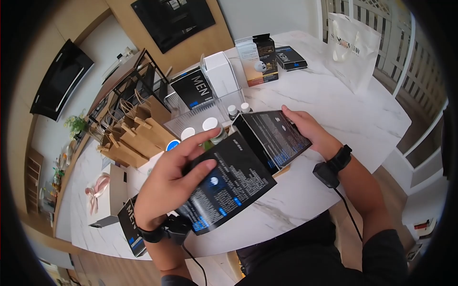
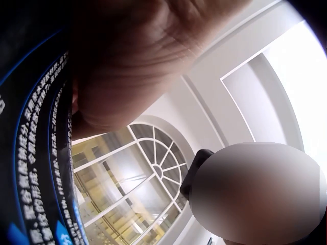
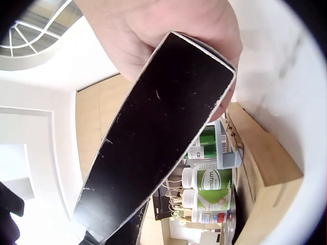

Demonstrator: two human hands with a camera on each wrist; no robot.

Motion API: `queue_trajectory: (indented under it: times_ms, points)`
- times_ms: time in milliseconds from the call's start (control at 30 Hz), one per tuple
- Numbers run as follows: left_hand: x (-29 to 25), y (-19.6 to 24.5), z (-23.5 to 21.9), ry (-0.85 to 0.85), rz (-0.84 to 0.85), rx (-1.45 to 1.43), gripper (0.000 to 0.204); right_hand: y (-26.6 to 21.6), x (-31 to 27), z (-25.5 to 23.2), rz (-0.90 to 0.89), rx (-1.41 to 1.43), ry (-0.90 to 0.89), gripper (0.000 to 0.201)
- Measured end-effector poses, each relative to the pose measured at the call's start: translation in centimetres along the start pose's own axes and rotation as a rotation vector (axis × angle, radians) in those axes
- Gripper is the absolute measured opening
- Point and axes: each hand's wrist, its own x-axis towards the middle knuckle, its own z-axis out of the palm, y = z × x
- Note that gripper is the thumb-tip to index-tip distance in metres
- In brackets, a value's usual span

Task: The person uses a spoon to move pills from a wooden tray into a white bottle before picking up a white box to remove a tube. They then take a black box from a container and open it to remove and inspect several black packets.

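Observation:
My left hand (image 1: 167,178) grips a black printed panel (image 1: 234,183), thumb on its text face, with the index finger extended over the bottles. Beside it, my right hand (image 1: 312,131) holds a black box part (image 1: 286,138) by its far end, thumb at the upper edge. The two parts meet at an angle near the middle; whether they are joined I cannot tell. In the right wrist view a plain black side (image 3: 153,127) of the box lies across the palm of the right hand (image 3: 173,25). White print shows on the panel (image 2: 36,153) in the left wrist view.
White-capped bottles (image 1: 210,125) stand by a clear ribbed organizer (image 1: 200,117). Behind are black MEN boxes (image 1: 193,88), a white box (image 1: 220,74) and a white bag (image 1: 353,52). Brown paper bags (image 1: 138,136) and a ribboned box (image 1: 107,195) stand left on the marble table (image 1: 372,119).

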Motion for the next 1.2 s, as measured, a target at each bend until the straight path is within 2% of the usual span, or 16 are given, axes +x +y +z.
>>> queue_trajectory:
  times_ms: [167, 467, 600, 667, 700, 800, 900, 933, 967, 1000, 1033, 1067, 1100, 1133, 1167, 1200]
  points:
    - [0.6, -0.4, 0.5, 0.041, -0.030, -0.014, 0.054, -0.1, -0.2, 0.3, -0.018, -0.227, 0.046, 0.050]
    - [1.9, -1.8, 0.9, 0.113, -0.101, 0.049, 0.052, -0.1, -0.5, 0.4, -0.060, -0.280, 0.023, 0.048]
    - [1.9, -1.4, 1.9, 0.012, -0.007, -0.259, 0.060, -0.1, -0.6, 0.4, -0.030, -0.253, -0.029, 0.049]
    - [2.0, -1.6, 1.3, -0.128, 0.130, -0.488, 0.079, -0.3, -0.8, 0.7, 0.074, -0.140, -0.027, 0.049]
    - [2.0, -1.6, 1.3, -0.093, 0.200, -0.491, 0.093, -0.4, -0.9, 0.8, 0.072, -0.136, -0.024, 0.049]
    - [2.1, -1.6, 0.5, 0.023, 0.293, -0.617, 0.104, -1.3, -1.9, 1.6, 0.155, 0.017, -0.030, 0.048]
    - [1.9, -1.2, 0.3, 0.059, 0.349, -0.610, 0.106, -1.6, -2.7, 2.3, 0.212, 0.486, -0.009, 0.038]
    - [1.7, -0.5, 0.6, 0.119, 0.272, -0.497, 0.085, 0.6, 0.0, 0.1, 0.119, 0.500, -0.234, 0.036]
    - [1.8, -0.7, 0.7, 0.118, 0.271, -0.499, 0.085, 0.7, 0.8, 0.1, 0.025, 0.510, -0.458, 0.034]
    - [1.8, -1.1, 0.7, 0.152, 0.205, -0.144, 0.068, 0.9, -0.9, -1.0, -0.116, 0.291, -0.442, 0.034]
    - [1.8, -1.4, 0.7, 0.183, 0.134, 0.211, 0.053, 1.0, -0.2, -1.1, -0.112, 0.292, -0.441, 0.034]
    - [1.8, -1.2, 1.2, 0.185, 0.096, 0.501, 0.040, 1.2, 1.1, -1.2, 0.052, 0.436, -0.331, 0.034]
    - [1.5, -2.2, 1.3, 0.186, 0.087, 0.498, 0.040, 0.1, 0.8, 0.4, 0.218, 0.575, -0.219, 0.035]
    - [1.2, -4.0, 1.3, 0.094, 0.028, 0.728, 0.049, -0.8, -2.0, 0.9, 0.089, 0.516, -0.165, 0.033]
    - [1.1, -5.0, 1.4, -0.002, -0.034, 0.956, 0.058, -0.5, -1.8, 0.5, 0.097, 0.514, -0.169, 0.033]
    - [1.3, -5.6, 1.6, 0.000, -0.043, 0.953, 0.058, -0.2, -1.4, -0.3, 0.091, 0.545, -0.280, 0.033]
